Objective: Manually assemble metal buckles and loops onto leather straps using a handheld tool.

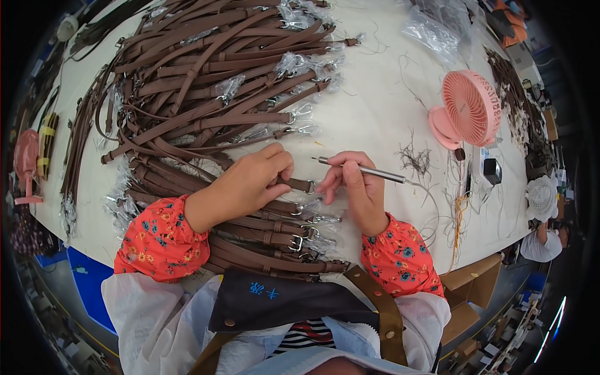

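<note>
My left hand (242, 182) is closed, its fingers curled down on a brown strap (297, 184) that has a metal buckle at its right end. In my right hand (361, 192) is a slim silver pen-like tool (389, 175), its thin tip pointing left and a wire running from its back end. The right fingertips are beside the buckle end of the strap; whether they touch it I cannot tell. More brown straps (262, 239) lie side by side under and below my left hand, with plastic-wrapped metal buckles at their right ends.
A large heap of brown straps (206, 72) covers the far left of the white table (381, 94). At the right stand a pink fan (469, 107) and a small black-topped device (492, 170). Loose dark threads (415, 159) and clear plastic bags (434, 31) lie nearby. Another person (542, 244) is at the far right.
</note>
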Available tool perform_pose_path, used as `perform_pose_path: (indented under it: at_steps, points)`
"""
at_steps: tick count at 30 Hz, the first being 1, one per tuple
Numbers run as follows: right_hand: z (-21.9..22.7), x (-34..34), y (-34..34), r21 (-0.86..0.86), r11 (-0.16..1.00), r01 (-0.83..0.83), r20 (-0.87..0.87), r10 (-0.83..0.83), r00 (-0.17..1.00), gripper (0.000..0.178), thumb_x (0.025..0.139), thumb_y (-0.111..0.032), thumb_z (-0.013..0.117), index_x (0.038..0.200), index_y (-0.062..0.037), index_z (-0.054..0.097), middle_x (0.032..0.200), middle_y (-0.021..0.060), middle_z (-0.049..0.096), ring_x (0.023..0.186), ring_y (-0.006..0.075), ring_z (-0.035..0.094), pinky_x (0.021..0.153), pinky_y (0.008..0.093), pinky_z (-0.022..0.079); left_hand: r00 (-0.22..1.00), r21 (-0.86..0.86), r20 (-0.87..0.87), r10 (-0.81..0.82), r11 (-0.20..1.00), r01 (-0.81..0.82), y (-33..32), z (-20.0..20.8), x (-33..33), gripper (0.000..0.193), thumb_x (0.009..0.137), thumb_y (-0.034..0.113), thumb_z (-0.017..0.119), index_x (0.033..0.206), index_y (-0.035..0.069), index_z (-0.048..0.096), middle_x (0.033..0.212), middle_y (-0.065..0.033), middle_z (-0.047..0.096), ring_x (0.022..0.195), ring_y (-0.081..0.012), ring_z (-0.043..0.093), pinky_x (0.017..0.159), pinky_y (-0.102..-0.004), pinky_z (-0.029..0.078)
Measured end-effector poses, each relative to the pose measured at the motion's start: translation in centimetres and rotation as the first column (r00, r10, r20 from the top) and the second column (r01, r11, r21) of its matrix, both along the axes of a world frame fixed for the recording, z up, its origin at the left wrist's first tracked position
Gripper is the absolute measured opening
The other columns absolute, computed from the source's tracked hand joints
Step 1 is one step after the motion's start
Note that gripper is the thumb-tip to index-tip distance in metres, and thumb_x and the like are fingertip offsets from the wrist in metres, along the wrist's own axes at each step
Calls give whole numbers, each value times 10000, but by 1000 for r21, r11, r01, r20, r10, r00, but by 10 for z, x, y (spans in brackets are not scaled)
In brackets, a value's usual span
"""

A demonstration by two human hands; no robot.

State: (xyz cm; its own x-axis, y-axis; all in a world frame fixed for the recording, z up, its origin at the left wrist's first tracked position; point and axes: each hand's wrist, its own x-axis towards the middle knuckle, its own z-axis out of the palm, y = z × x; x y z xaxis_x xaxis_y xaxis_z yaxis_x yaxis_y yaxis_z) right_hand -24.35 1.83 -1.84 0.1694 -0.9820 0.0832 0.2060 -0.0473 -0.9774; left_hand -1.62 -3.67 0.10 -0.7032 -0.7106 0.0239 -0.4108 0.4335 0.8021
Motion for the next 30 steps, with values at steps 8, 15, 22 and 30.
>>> perform_pose_path:
  at_steps: [8, 15, 22, 30]
  points:
    - [4, -1, 1, 100, 995, -17, -78, 25, 997, 343, 1038, -294, 445, 1018, 20, 582, 682, 57, 596, 540, 93, 548, 518, 216, 443, 998, -174, -14, -66, 983, 63, 7, -6, -1, 156, 819, 29, 681, 907, 16, 553, 934, -109, 494, 781, -305, 565, 677, -384, 471]
    - [6, -1, 1, 122, 992, -32, -125, 47, 991, 357, 1033, -305, 458, 990, 18, 603, 660, 41, 590, 516, 80, 539, 496, 208, 427, 995, -217, -25, -99, 972, 91, 4, -10, -1, 154, 832, -3, 639, 933, 11, 524, 948, -132, 497, 834, -341, 558, 710, -402, 467]
    - [7, -1, 1, 137, 991, -9, -114, 25, 993, 353, 1033, -304, 459, 998, 18, 599, 661, 47, 592, 522, 83, 543, 501, 209, 436, 997, -278, -20, -79, 958, 70, 9, -4, -5, 180, 802, 10, 668, 915, -9, 529, 918, -129, 494, 824, -329, 556, 698, -401, 476]
    - [5, -2, 0, 134, 991, -12, -99, 25, 995, 357, 1034, -305, 457, 994, 20, 599, 662, 47, 588, 524, 83, 545, 498, 207, 435, 999, -442, 33, -30, 896, 42, 9, -12, -11, 174, 744, 22, 673, 844, 21, 530, 837, -113, 511, 791, -317, 549, 666, -399, 480]
